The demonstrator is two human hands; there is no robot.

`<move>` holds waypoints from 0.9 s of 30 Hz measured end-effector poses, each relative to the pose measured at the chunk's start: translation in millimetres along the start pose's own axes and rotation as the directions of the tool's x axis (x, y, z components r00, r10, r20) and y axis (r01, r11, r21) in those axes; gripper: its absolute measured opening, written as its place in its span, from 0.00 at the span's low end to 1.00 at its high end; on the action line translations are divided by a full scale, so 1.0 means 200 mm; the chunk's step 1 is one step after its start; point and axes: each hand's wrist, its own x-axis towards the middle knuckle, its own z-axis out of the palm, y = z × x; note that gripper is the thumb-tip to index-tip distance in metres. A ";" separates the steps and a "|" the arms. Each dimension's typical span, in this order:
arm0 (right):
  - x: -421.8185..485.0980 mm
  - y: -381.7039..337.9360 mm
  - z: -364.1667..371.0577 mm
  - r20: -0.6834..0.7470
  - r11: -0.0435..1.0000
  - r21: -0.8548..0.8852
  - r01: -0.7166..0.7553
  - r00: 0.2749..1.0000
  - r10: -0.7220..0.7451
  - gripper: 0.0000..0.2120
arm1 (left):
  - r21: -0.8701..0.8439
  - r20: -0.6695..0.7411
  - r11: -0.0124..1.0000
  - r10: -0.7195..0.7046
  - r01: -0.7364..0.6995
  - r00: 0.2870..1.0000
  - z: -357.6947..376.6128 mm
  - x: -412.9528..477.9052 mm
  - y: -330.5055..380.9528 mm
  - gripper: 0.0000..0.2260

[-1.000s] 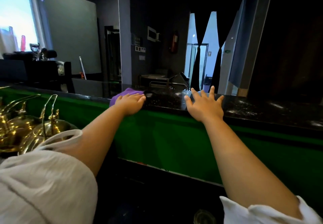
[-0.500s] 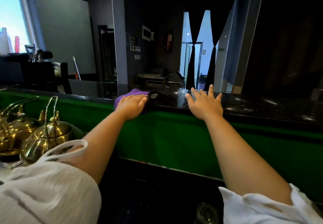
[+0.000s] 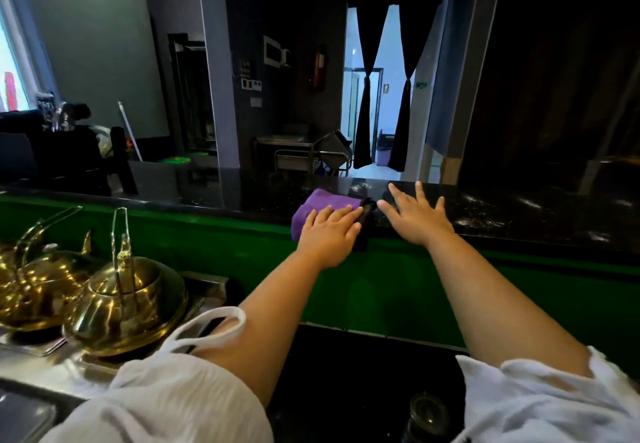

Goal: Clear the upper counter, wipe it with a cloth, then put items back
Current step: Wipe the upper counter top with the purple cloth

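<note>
We see the left hand [image 3: 329, 235] laid flat on the purple cloth [image 3: 323, 202], fingers straight and close together, pressing it against the front edge of the black counter [image 3: 519, 214]. The cloth lies folded on the counter, its near side overhanging the edge above the green panel [image 3: 207, 235]. Touching its right side is a small dark thing [image 3: 366, 216] that we cannot identify. The right hand [image 3: 417, 219] rests palm down on the counter just right of the cloth, fingers straight and spread apart, holding nothing. At lower left a brass kettle [image 3: 128, 300], handle upright, stands beside a second kettle [image 3: 38, 290].
</note>
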 end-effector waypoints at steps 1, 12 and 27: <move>0.00 0.00 -0.01 0.030 1.000 0.005 -0.013 0.999 0.012 0.32 | -0.001 0.044 1.000 0.003 -0.003 0.999 -0.03 -0.01 -0.01 0.21; 0.13 -0.21 -0.02 0.016 0.994 0.048 0.096 0.995 -0.097 0.26 | 0.138 0.203 0.957 -0.279 0.255 0.938 -0.25 0.08 -0.65 0.22; 0.22 -0.17 0.05 0.049 1.000 -0.007 -0.006 0.999 0.006 0.32 | 0.305 0.326 0.952 -0.118 0.014 0.938 -0.09 0.47 -0.35 0.22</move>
